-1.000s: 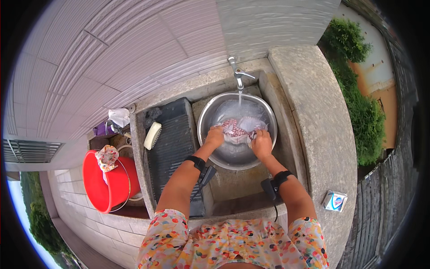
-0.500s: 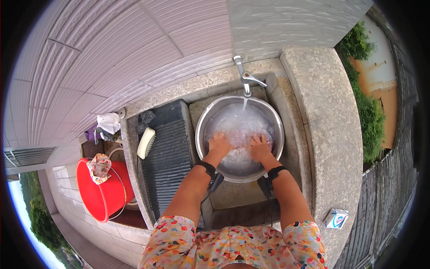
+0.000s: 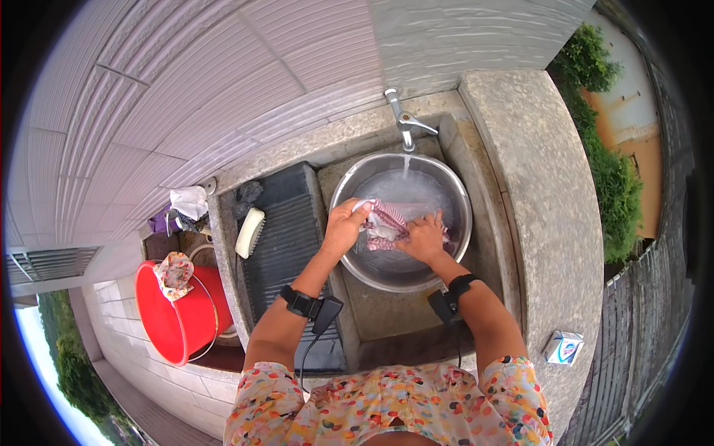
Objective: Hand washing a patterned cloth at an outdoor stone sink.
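Observation:
A round metal basin [image 3: 446,260] stands in a stone sink under a running tap [image 3: 404,123], with water in it. My left hand [image 3: 343,227] grips one end of a wet pink-and-white checked cloth [image 3: 385,225] at the basin's left rim. Over the basin's middle, my right hand [image 3: 423,238] presses down on the other end of the same cloth. Both wrists wear black bands with cables.
A dark ribbed washboard [image 3: 286,238] with a white scrub brush [image 3: 249,233] lies left of the basin. A red bucket [image 3: 178,316] with a cloth on its rim stands lower left. A small blue-and-white box [image 3: 563,347] sits on the stone ledge [image 3: 547,215] at right.
Both hands were spread in the water half a second ago; now the cloth is lifted and gathered between them, the left hand nearer the basin's left rim.

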### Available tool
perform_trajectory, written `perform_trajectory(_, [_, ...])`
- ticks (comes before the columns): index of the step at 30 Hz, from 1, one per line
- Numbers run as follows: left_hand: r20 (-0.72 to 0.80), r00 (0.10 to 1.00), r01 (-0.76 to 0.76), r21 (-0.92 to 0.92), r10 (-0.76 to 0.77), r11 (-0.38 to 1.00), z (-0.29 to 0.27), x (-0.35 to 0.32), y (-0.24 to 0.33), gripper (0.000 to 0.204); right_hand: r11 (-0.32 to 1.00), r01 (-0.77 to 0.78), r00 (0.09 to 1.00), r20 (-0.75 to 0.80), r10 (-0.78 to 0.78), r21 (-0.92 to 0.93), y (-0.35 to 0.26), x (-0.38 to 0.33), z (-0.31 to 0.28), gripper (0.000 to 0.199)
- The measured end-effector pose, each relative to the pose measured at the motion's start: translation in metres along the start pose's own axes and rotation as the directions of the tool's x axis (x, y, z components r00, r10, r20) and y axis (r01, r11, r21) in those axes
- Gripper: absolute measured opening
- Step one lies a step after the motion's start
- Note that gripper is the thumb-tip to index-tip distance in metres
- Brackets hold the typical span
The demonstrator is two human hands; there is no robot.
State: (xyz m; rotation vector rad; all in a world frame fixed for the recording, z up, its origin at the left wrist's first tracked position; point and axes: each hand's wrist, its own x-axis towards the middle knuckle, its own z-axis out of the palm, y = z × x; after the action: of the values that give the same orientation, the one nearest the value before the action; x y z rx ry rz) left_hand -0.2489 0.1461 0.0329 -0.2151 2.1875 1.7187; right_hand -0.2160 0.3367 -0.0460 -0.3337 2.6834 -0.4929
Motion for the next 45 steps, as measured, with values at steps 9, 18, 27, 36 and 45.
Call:
perform_trajectory(9, [-0.125, 0.956, -0.278, -0.114, 0.264, 0.954, -0.016, -0.024, 0.049, 0.029, 0.296, 0.005, 0.977, -0.068, 0.202, 0.955, 0.011, -0.006, -0.013, 0.021])
perform_trajectory(18, [-0.154, 0.909, -0.405, -0.109, 0.387, 0.908, -0.010, -0.029, 0.096, 0.031, -0.078, 0.290, 0.950, -0.277, 0.145, 0.954, -0.039, -0.046, -0.144, 0.021])
perform_trajectory(27, [0.170, 0.725, -0.678, 0.011, 0.667, 0.735, -0.004, -0.079, 0.160, 0.016, 0.036, 0.634, 0.757, -0.611, -0.231, 0.772, -0.086, -0.077, -0.235, 0.012])
perform_trajectory(36, [0.041, 0.998, 0.031, 0.431, -0.053, 0.902, 0.021, 0.020, -0.014, 0.028, 0.896, 0.023, 0.819, -0.523, 0.238, 0.443, -0.004, 0.011, -0.082, 0.067])
perform_trajectory(45, [-0.028, 0.974, 0.144, 0.839, -0.223, 0.525, 0.051, 0.043, -0.069, 0.061, 0.986, -0.153, 0.988, -0.021, 0.155, 0.061, -0.019, -0.006, 0.015, 0.079])
